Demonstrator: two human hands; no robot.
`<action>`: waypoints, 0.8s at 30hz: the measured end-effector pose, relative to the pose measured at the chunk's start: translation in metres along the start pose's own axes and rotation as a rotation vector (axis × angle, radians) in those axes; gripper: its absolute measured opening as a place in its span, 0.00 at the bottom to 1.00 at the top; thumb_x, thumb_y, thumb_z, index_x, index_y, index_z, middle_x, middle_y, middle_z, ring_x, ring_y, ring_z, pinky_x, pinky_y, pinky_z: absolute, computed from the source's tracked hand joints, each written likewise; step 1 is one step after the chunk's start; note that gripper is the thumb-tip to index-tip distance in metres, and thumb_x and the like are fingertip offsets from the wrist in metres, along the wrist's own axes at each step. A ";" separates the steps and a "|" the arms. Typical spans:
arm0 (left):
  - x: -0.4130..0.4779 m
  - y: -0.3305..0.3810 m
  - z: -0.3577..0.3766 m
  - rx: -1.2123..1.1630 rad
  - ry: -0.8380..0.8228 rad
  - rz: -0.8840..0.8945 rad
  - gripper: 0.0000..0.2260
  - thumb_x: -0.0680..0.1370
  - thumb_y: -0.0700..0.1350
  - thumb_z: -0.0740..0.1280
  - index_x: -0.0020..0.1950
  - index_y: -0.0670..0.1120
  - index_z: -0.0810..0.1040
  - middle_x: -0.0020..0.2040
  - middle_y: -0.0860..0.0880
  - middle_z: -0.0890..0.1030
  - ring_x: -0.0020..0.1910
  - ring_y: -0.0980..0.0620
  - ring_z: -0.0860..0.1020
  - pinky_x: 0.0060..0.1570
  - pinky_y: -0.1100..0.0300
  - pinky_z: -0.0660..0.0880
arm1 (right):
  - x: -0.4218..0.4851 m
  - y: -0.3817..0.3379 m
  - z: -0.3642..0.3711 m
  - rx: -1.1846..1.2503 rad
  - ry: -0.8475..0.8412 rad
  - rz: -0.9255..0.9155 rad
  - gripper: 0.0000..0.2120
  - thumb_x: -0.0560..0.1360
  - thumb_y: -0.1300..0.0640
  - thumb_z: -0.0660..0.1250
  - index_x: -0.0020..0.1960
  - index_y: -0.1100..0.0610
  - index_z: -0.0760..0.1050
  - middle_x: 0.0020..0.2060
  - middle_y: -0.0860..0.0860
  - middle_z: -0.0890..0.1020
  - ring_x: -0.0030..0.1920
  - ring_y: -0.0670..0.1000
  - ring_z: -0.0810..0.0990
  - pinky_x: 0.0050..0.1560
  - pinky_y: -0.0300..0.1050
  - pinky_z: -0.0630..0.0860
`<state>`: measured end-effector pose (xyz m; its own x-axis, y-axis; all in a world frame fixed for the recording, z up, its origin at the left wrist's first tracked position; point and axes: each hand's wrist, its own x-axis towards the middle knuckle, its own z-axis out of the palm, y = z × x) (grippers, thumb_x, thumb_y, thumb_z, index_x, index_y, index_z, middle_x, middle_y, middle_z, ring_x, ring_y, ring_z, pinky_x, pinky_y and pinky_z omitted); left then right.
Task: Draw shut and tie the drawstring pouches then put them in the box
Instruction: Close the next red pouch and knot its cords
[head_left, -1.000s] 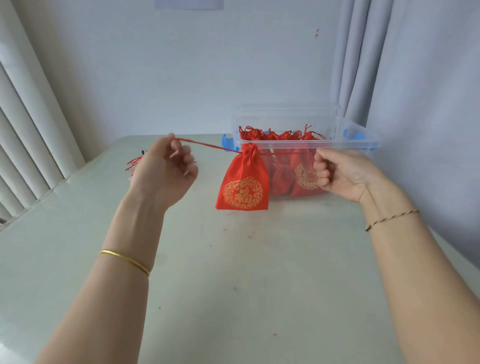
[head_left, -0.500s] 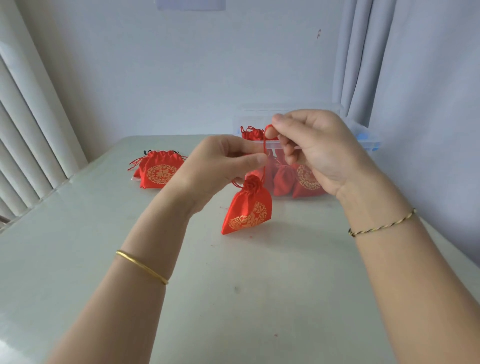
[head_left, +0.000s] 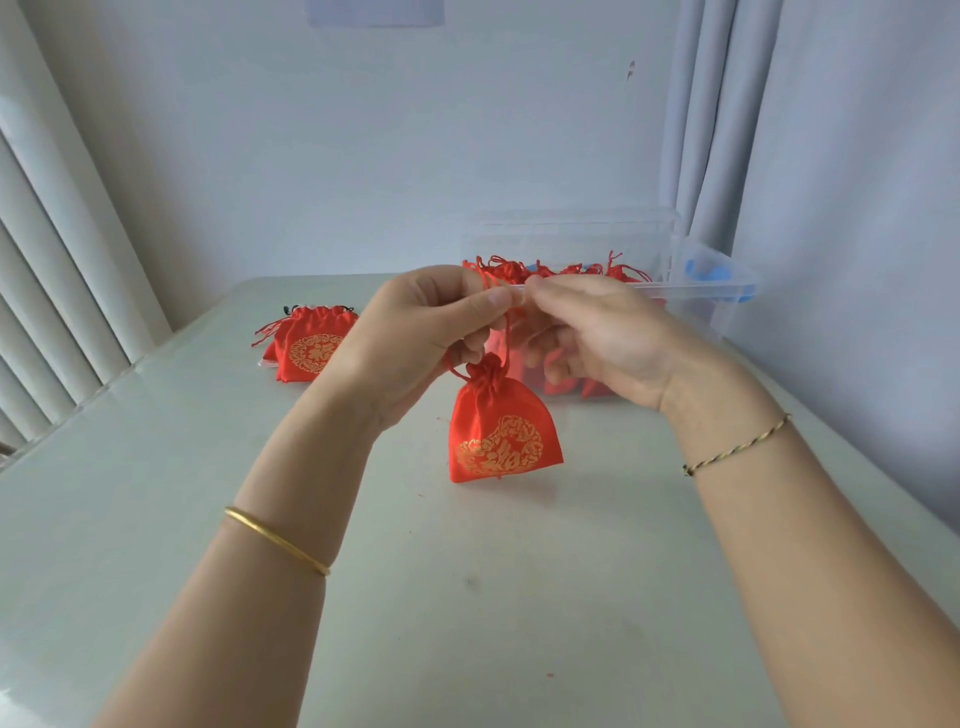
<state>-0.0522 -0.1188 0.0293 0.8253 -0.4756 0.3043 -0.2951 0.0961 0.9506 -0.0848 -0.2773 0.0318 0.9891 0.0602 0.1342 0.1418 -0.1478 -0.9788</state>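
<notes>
Red drawstring pouch (head_left: 501, 431) with a round gold emblem, its neck gathered tight, hangs by its red cord (head_left: 506, 326) just below two hands over a pale table (head_left: 467, 597). The left hand (head_left: 415, 332) pinches the cord between thumb and forefinger; the right hand (head_left: 597, 338) meets it fingertip to fingertip, pinching the same cord. Just behind stands a clear plastic box (head_left: 727, 291) holding more red pouches. Further left, a small pile of pouches (head_left: 311, 348) lies on the table
</notes>
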 end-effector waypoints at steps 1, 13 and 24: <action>0.000 0.001 0.000 -0.007 -0.002 0.004 0.09 0.76 0.38 0.65 0.49 0.31 0.77 0.30 0.50 0.74 0.28 0.56 0.67 0.31 0.67 0.68 | 0.001 0.001 0.001 -0.002 -0.010 -0.017 0.13 0.80 0.55 0.56 0.41 0.57 0.74 0.32 0.51 0.77 0.29 0.47 0.73 0.27 0.37 0.68; 0.000 0.001 0.000 -0.081 0.007 -0.003 0.06 0.75 0.31 0.64 0.43 0.41 0.76 0.39 0.42 0.78 0.30 0.56 0.76 0.31 0.68 0.73 | -0.012 -0.006 -0.015 -0.351 -0.268 0.035 0.13 0.77 0.57 0.62 0.35 0.58 0.75 0.30 0.51 0.78 0.28 0.46 0.75 0.29 0.37 0.69; 0.000 -0.005 0.008 0.426 0.043 0.335 0.13 0.73 0.32 0.63 0.47 0.50 0.74 0.41 0.54 0.77 0.40 0.59 0.76 0.41 0.67 0.74 | 0.009 0.013 0.005 0.138 -0.072 -0.018 0.10 0.79 0.63 0.57 0.44 0.55 0.75 0.32 0.50 0.81 0.33 0.49 0.79 0.34 0.39 0.73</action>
<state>-0.0546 -0.1267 0.0242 0.6688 -0.4428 0.5972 -0.7071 -0.1309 0.6949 -0.0739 -0.2733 0.0193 0.9804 0.1329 0.1458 0.1483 -0.0094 -0.9889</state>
